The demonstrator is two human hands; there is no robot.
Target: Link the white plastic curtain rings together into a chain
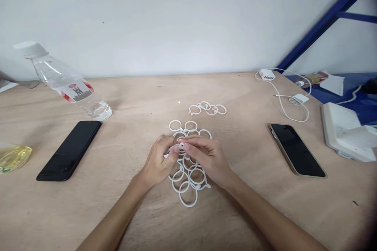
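Note:
My left hand (161, 160) and my right hand (209, 157) meet over the middle of the table. Between their thumbs and fingertips they pinch one white plastic ring (181, 146), which has a small knob-like end at the grip. Much of that ring is hidden by the fingers. Beneath and around both hands lies a loose, overlapping pile of similar white rings (188, 199), some with small eyelets or clasps. Farther back, apart from the pile, several more white rings (220, 109) lie in a short row.
On the left are a clear water bottle (77, 88), a black phone (70, 151) and a bottle with yellow liquid (14, 159). Another phone (297, 150), a white charger with cable (299, 99) and a white stand-like device (347, 131) lie right. A wall rises behind the wooden table (141, 98).

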